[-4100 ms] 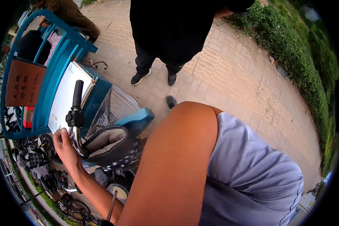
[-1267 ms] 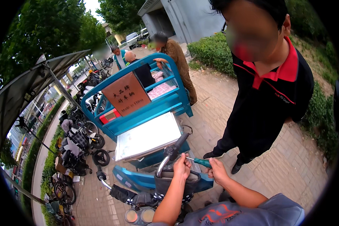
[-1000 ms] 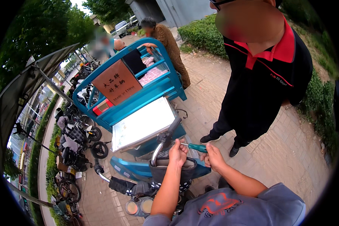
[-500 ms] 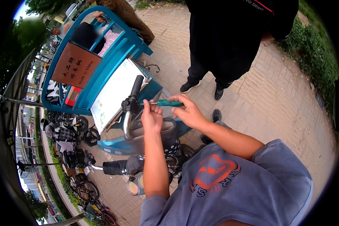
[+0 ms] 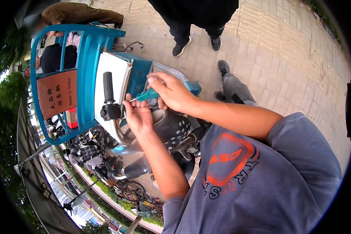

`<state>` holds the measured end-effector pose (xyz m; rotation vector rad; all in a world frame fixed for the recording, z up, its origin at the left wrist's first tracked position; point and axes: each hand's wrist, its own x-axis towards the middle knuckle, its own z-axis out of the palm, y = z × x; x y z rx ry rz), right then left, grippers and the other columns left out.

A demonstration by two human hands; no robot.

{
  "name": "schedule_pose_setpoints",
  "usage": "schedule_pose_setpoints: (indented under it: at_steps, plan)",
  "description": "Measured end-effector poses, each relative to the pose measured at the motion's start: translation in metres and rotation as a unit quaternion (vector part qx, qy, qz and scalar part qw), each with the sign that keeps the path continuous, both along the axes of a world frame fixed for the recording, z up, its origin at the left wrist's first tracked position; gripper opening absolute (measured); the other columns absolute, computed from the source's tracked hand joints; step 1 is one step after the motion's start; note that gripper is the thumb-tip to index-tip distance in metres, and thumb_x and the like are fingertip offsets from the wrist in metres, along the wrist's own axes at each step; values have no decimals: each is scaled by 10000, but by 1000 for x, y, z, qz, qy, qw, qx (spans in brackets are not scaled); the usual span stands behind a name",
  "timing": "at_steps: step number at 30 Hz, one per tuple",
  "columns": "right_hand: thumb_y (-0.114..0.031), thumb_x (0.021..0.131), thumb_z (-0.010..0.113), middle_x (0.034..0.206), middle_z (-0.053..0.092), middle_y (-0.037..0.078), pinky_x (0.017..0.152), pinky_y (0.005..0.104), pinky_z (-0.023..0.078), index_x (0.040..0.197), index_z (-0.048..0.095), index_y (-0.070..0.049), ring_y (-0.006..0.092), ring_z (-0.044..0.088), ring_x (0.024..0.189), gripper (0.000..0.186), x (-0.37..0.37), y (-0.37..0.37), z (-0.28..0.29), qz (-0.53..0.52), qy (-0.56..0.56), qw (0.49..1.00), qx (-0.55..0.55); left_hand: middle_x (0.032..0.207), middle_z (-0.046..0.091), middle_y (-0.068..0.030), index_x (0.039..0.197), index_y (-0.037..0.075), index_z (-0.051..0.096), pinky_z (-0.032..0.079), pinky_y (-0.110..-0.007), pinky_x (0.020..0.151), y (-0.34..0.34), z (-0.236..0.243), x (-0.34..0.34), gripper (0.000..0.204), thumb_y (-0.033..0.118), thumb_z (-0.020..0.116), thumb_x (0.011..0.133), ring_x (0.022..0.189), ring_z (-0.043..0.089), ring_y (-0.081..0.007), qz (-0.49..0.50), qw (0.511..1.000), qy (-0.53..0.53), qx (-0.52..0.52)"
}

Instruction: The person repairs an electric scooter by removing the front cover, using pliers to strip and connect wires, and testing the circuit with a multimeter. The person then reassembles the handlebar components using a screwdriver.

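My right hand [image 5: 173, 93] is closed round the end of a screwdriver's green handle [image 5: 148, 94]. The screwdriver's thin metal shaft points left to a black switch housing [image 5: 110, 112] on a handlebar; its tip is hard to make out. Close against that housing, my left hand [image 5: 139, 117] has its fingers curled about the shaft, thumb up beside it. Above the housing a black rubber grip [image 5: 108, 86] sticks up. Below my left hand, the bare metal bar bends down toward a dark cover with white polka dots [image 5: 179, 130].
A blue cargo tricycle [image 5: 90, 64] with a white panel [image 5: 111, 80] and a brown sign [image 5: 57, 93] stands beyond the handlebar. A person in black [image 5: 191, 15] stands on the paving ahead; another in brown trousers [image 5: 82, 13] bends by the tricycle. Several parked bikes [image 5: 132, 191] line the lower left.
The view has turned, so tricycle and handlebar sit further left. My right hand has shifted from pinching the handle to closing round its end; the screwdriver slants more.
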<state>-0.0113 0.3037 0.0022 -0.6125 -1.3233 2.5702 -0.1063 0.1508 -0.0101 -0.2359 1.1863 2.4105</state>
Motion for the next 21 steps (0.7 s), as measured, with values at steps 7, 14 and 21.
schedule_pose_setpoints:
  at_steps: [7, 14, 21]
  plan:
    - [-200, 908, 607, 1071, 603, 84, 709, 281, 490, 1129, 574, 4, 137, 599, 819, 302, -1, -11, -13, -84, 95, 976, 179, 686, 492, 8, 993, 43, 609, 370, -273, 632, 3, 0, -3, 321, 351, 632, 906, 660, 438, -129, 46, 998, -13, -33]
    - [-281, 958, 568, 863, 610, 31, 489, 231, 435, 1088, 572, 2, 82, 539, 552, 312, -18, -16, -28, -216, 129, 930, 269, 682, 447, 1, 883, 53, 578, 349, -271, 634, 3, 5, -1, 274, 323, 611, 923, 664, 403, -130, 9, 999, -36, 5]
    - [-298, 974, 548, 868, 616, 29, 501, 217, 433, 1089, 559, -9, 73, 524, 560, 312, -4, -5, -12, 5, 31, 999, -20, 656, 408, 17, 752, 95, 522, 330, -275, 614, -7, -2, -6, 322, 355, 633, 906, 636, 374, -127, 17, 1000, -17, -18]
